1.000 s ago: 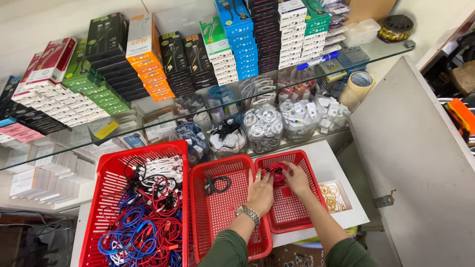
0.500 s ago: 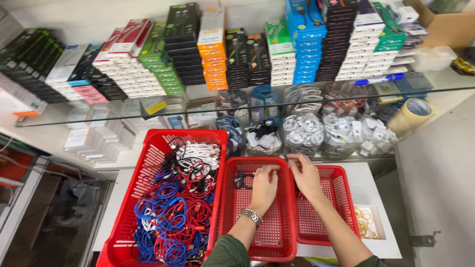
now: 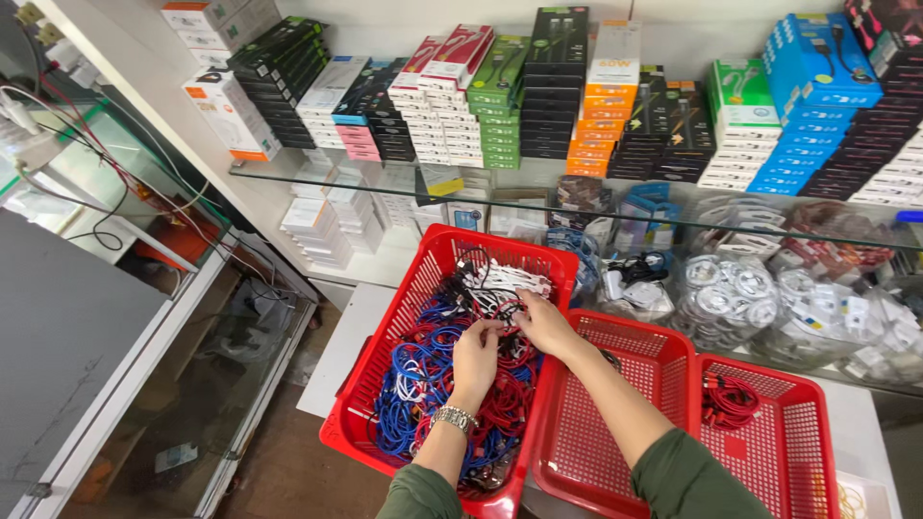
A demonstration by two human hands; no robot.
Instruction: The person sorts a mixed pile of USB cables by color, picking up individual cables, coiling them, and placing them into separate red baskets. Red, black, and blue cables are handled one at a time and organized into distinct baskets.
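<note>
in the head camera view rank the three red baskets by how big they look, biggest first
1. The left basket, heaped with blue, red and white cables, where the left hand and right hand are working.
2 and 3. The middle basket and right basket look alike; both run off the bottom edge, so no ranking.

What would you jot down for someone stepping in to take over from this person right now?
Left hand: in the big red basket, fingers in the tangle of blue, red and white cables.
Right hand: beside it, on the black and white cables near the top of the pile.
Whether either hand grips a cable cannot be told.
Done: a few red cables lie in the far right basket.
Left: the middle basket is almost bare; the pile is unsorted.
</note>
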